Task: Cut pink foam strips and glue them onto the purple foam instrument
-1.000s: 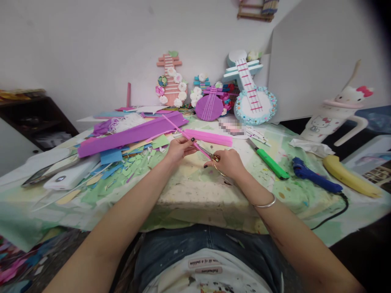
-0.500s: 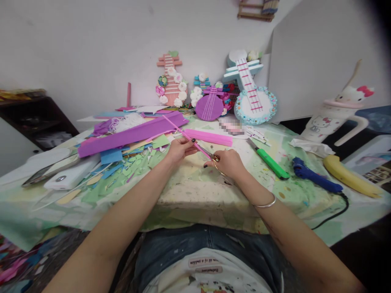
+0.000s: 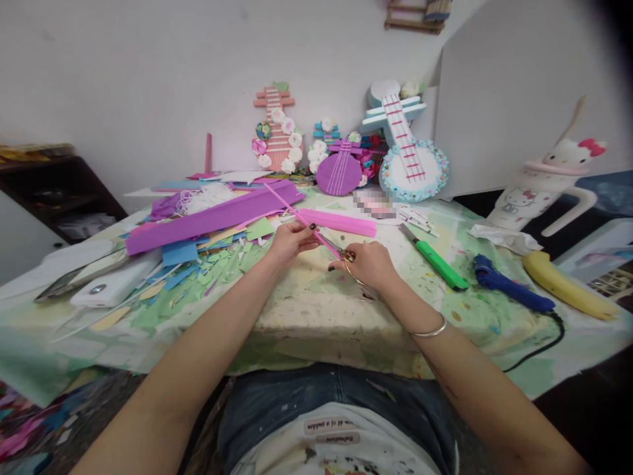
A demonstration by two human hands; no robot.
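My left hand (image 3: 295, 240) pinches a narrow pink paper strip (image 3: 279, 198) between thumb and fingers, and the strip's far end sticks out up and to the left. My right hand (image 3: 370, 264) is closed round the gold handles of a pair of scissors (image 3: 347, 254). Their blades point left along the strip, close to my left fingertips; whether they are parted is hard to make out. Just behind both hands lies a folded piece of bright pink crepe paper (image 3: 341, 223). A long purple crepe paper fold (image 3: 212, 219) rests to the left.
Green and blue paper scraps (image 3: 212, 267) cover the left side, beside a white power bank (image 3: 116, 280). On the right lie a green utility knife (image 3: 438, 264), a blue glue gun (image 3: 512, 284) and a banana (image 3: 568, 287). Decorated model instruments (image 3: 339, 168) and a tumbler (image 3: 531, 191) stand behind.
Almost nothing differs. The far end of the pink strip has risen very slightly, while both hands keep their places and their holds.
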